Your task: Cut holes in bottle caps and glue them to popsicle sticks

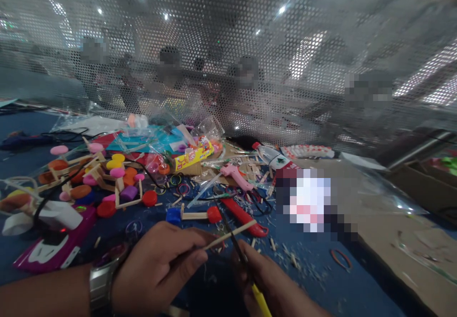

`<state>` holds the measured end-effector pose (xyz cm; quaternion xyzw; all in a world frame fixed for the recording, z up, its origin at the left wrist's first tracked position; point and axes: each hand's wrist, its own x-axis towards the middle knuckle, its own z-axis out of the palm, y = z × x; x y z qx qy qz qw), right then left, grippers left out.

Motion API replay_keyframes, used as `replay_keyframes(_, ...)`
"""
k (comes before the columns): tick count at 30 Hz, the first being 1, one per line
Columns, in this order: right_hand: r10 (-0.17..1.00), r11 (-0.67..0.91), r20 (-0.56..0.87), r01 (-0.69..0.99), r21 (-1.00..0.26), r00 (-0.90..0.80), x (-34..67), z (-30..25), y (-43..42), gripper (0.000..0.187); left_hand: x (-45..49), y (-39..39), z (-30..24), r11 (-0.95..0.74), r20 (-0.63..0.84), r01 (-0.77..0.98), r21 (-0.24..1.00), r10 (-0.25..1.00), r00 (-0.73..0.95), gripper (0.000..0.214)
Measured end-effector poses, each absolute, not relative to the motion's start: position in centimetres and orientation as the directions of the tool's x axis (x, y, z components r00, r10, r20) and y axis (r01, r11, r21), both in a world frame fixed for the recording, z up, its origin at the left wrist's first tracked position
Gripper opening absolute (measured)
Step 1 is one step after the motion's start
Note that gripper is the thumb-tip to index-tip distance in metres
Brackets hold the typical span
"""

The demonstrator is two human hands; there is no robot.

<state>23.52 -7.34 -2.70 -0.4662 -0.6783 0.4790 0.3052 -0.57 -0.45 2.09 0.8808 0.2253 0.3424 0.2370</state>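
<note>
My left hand pinches a thin wooden stick between thumb and fingers, and the stick points up to the right. My right hand is closed round a cutting tool with a narrow dark blade and a yellow handle. Its blade crosses the stick near the middle; whether it is scissors or a knife I cannot make out. Just beyond the hands lie a red cutter knife and a small stick piece with a blue and a red cap at its ends.
Stick models with coloured caps crowd the left, beside a purple-and-white power strip. A pink glue gun, yellow packet and bottle lie farther back. Cardboard covers the right. Wood scraps and rubber bands litter the blue table.
</note>
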Motion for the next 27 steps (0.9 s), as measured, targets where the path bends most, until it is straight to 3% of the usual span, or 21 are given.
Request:
replay_keyframes(7, 0.928, 0.072, -0.034, 0.268, -0.961, -0.370, 24.4, -4.2, -7.6, 0.074, -0.6, -0.1, 1.7, -0.750, 0.453, 0.276, 0.601, 0.604, 0.656, 0.034)
replay_keyframes(10, 0.916, 0.031, -0.088, 0.288, -0.957, -0.392, 23.7, -3.2, -7.3, 0.064, -0.5, 0.1, 1.7, -0.720, 0.425, 0.290, 0.631, 0.633, 0.647, 0.032)
replay_keyframes(15, 0.929, 0.069, -0.041, 0.280, -0.957, -0.368, 22.7, -2.0, -6.8, 0.060, -0.5, 0.0, 2.0, -0.698, 0.430, 0.184, 0.692, 0.604, 0.671, 0.026)
replay_keyframes(19, 0.940, 0.113, -0.007, 0.331, -0.937, -0.341, 22.6, -2.2, -6.6, 0.063, -0.6, 0.0, 2.0, -0.707, 0.447, 0.183, 0.683, 0.603, 0.661, 0.025)
replay_keyframes(23, 0.949, 0.131, -0.014, 0.431, -0.893, -0.316, 22.5, -2.0, -6.5, 0.055, -0.5, 0.1, 2.1, -0.718, 0.455, 0.207, 0.665, 0.609, 0.650, 0.026)
replay_keyframes(27, 0.943, 0.256, 0.098, 0.503, -0.825, -0.319, 22.3, -1.3, -6.1, 0.052, -0.4, 0.1, 2.1, -0.737, 0.471, 0.221, 0.639, 0.602, 0.645, 0.024)
